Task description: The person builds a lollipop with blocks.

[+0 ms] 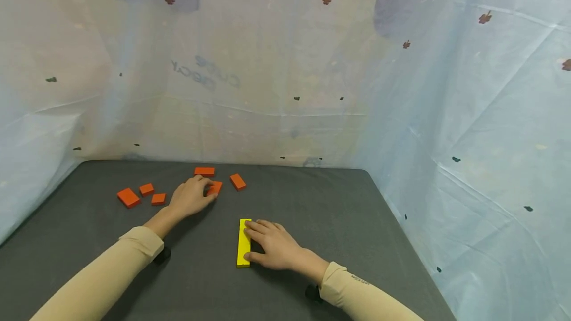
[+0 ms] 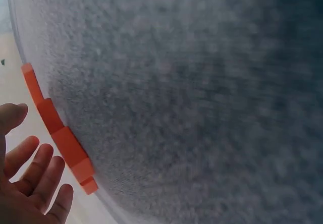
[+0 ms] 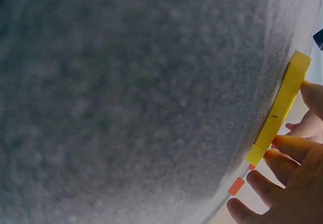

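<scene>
A long yellow block lies on the dark table. My right hand rests along its right side, fingertips at the far part and thumb near the closer end. The right wrist view shows the thumb and index fingertip at the yellow block, with the other fingers spread. Farther off, my left hand reaches to an orange block, thumb and fingertips at its left side and overlapping it. In the left wrist view the left hand has parted, loosely bent fingers beside a row of orange blocks.
An orange block lies just beyond the left hand, and another orange block to its right. Several more, including a larger orange block, sit at the left. A pale plastic sheet hangs behind the grey table.
</scene>
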The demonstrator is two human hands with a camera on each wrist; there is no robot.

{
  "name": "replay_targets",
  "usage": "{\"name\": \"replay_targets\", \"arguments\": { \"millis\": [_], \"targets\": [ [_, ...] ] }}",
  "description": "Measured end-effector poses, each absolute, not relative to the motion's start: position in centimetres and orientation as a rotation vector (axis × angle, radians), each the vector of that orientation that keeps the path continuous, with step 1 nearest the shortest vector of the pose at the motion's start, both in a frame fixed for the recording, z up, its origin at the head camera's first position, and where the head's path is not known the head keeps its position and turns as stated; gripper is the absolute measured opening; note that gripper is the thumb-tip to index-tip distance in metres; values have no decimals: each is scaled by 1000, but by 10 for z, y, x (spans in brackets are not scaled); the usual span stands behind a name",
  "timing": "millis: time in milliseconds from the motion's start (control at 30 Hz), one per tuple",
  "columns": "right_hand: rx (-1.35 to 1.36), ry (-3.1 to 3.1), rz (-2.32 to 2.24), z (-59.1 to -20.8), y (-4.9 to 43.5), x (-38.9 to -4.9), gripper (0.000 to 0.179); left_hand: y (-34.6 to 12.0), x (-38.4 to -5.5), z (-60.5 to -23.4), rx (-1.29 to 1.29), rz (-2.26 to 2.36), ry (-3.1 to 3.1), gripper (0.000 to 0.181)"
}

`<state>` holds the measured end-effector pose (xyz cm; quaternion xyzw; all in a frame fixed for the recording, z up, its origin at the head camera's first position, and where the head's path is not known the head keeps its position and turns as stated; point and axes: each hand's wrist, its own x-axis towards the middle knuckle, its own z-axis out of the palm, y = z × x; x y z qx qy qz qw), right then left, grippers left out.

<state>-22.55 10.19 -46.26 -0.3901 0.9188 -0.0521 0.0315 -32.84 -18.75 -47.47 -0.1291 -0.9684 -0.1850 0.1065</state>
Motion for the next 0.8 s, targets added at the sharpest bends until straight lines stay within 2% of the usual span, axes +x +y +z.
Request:
{"name": "replay_targets", "arguments": {
  "millis": [333, 800],
  "targets": [
    [-1247, 2820, -100, -463, 102, -227, 64, -190, -335, -481, -338, -511, -2896, 51],
    [-1281, 2789, -55, -461, 101, -230, 66, -186, -335, -479, -392, -632, -2914, 41]
  ]
}}
